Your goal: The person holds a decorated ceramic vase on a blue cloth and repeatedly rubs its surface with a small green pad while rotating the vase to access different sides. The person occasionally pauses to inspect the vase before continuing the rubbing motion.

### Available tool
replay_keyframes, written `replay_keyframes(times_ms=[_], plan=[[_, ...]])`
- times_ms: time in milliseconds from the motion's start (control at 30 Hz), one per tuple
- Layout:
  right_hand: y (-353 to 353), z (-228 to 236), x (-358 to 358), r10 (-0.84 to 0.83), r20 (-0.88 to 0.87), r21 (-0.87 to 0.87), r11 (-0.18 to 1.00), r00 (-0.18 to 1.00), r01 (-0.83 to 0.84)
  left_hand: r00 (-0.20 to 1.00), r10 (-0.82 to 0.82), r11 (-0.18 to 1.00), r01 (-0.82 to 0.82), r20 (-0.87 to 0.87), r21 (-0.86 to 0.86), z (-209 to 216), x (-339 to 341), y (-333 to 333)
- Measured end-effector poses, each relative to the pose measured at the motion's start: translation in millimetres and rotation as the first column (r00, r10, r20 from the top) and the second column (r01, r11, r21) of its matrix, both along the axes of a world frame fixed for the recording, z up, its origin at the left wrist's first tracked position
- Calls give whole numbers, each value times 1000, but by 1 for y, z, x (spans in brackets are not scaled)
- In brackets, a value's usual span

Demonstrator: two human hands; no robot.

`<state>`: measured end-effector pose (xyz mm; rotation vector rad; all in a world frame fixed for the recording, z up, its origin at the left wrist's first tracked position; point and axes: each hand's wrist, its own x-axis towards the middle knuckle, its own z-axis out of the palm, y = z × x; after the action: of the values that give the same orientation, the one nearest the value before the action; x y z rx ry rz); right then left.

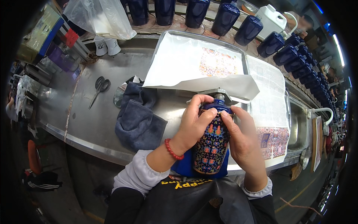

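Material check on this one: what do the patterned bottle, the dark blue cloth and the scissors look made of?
Patterned bottle: probably glazed ceramic or coated glass, judging by its glossy blue shoulder; the look leaves it open.
Dark blue cloth: soft, matte fabric, shown by its loose folds.
Scissors: likely metal blades, grey and slim, with dark, perhaps plastic, handles.

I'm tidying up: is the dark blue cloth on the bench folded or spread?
Folded over, not spread flat: the dark blue cloth lies in thick, rumpled layers on the metal bench.

Head-worn fisheye; faces down at workbench (91,125), near; rim seemingly blurred
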<state>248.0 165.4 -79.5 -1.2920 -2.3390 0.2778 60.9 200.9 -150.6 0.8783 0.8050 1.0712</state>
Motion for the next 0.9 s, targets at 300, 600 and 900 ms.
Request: replay_keyframes(times_ms=[300, 600, 900], plan=[[1, -2, 1, -4, 17, 28, 1000, 1000, 3, 994, 45, 995, -36, -103, 90, -3, -1, 0], [-3, -3, 3, -8, -48, -32, 999, 999, 6, 932, 179, 953, -84, -316, 291, 1, 8, -2], [-2, -3, 5, 0, -54, 2, 1000, 999, 0, 991, 84, 994, -76, -102, 84, 7, 7, 0]])
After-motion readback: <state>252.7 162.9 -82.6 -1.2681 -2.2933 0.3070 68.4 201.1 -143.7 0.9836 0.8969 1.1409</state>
